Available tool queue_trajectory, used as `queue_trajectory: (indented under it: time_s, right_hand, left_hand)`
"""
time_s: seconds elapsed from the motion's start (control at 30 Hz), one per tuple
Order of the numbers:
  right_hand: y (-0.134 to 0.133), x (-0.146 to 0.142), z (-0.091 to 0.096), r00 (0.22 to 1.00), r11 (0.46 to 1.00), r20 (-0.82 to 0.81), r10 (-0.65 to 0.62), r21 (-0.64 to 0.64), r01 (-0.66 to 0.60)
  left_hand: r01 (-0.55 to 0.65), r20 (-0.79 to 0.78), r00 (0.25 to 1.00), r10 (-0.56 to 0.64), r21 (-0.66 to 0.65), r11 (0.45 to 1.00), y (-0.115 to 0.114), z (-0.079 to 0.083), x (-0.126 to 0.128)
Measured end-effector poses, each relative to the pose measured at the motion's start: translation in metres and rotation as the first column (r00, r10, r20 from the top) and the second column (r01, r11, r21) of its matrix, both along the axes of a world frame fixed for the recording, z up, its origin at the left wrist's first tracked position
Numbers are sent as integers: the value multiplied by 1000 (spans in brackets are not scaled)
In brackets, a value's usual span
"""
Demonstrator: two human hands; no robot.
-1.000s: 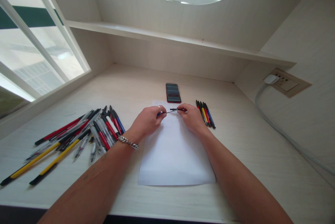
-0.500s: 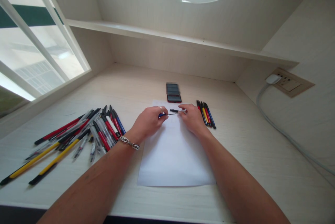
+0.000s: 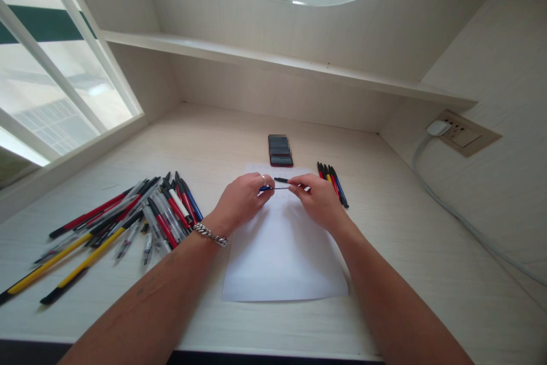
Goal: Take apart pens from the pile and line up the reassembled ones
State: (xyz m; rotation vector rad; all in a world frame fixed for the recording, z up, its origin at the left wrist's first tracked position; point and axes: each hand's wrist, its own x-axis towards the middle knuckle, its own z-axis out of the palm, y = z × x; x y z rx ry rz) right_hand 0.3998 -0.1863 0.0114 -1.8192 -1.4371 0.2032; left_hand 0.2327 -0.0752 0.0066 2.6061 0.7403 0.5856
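From my end, I have the left hand (image 3: 245, 197) holding a blue pen (image 3: 264, 188), thumb and fingers closed round it. A thin dark rod (image 3: 281, 188) runs from that pen across the gap, and my right hand (image 3: 318, 197) has a narrow grip on its other end, at the fingertips. Both are above the upper part of the white paper (image 3: 286, 257). A small black piece (image 3: 281, 179) sits just beyond the rod; I can't tell whether the right fingers touch it.
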Motion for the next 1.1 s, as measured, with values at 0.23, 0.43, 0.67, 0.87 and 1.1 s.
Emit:
queue_trajectory:
  time_s: [0.23, 0.43, 0.67, 0.87, 1.1]
  right_hand:
    - [0, 0, -2, 996, 999, 86, 29, -34, -26]
    - [-2, 12, -2, 995, 1000, 97, -9, 3, 9]
    - [7, 13, -14, 991, 998, 121, -59, -20, 62]
    - [20, 7, -24, 976, 991, 202, -78, -92, 98]
    - [22, 5, -31, 947, 978, 316, -56, -172, 115]
  left_hand:
    - [3, -6, 1000, -3, 5, 1000, -1, 1, -1]
    - [-29, -6, 1000, 29, -4, 1000, 6, 2, -5]
    - [-48, 12, 999, 48, -22, 999, 10, 1, -7]
    - [-40, 12, 999, 41, -29, 999, 10, -1, -6]
    - [-38, 17, 999, 39, -40, 998, 10, -2, -6]
